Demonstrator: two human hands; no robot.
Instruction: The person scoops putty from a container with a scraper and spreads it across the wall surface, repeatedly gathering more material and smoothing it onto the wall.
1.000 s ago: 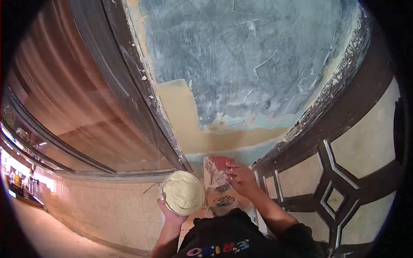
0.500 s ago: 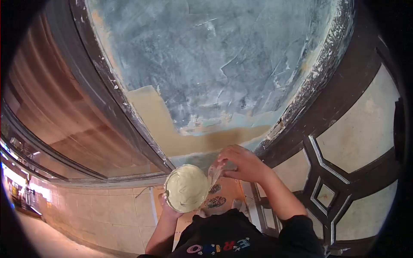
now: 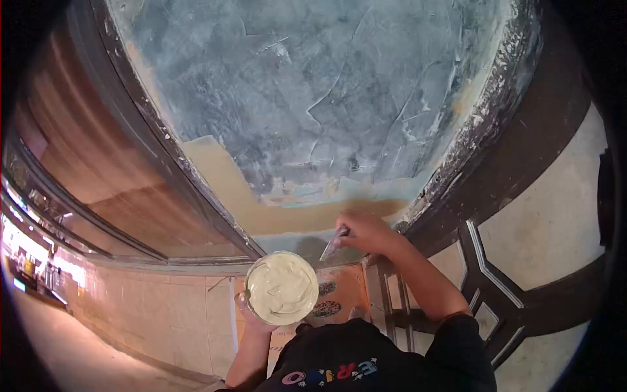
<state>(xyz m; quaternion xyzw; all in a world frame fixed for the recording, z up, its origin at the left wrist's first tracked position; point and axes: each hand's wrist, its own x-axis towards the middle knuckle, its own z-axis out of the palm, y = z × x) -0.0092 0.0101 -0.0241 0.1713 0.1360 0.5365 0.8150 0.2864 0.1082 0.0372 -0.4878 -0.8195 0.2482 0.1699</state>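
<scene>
My left hand (image 3: 253, 318) is wrapped round the side of a round tub (image 3: 278, 323). Smooth cream-coloured putty (image 3: 282, 286) fills the tub, its surface marked with swirls. To the right of the tub, my right hand (image 3: 369, 233) grips a putty knife (image 3: 332, 246), whose blade slants down and left, apart from the tub. In front of both hands rises a blue-grey wall panel (image 3: 307, 98) with rough, scraped patches. A tan band (image 3: 294, 217) of smoother coating runs along its lower edge and up its lower left side.
A dark wooden frame (image 3: 176, 166) borders the panel on the left, with a brown glossy pane (image 3: 124, 163) beyond. On the right stands a dark door (image 3: 529, 163) with pale inset panels. Tiles (image 3: 186, 304) and an orange printed sheet (image 3: 349, 287) lie below.
My right hand has drawn the putty knife away from the tub's edge, slightly up and right. The putty's surface looks freshly disturbed. The view has shifted a little.
</scene>
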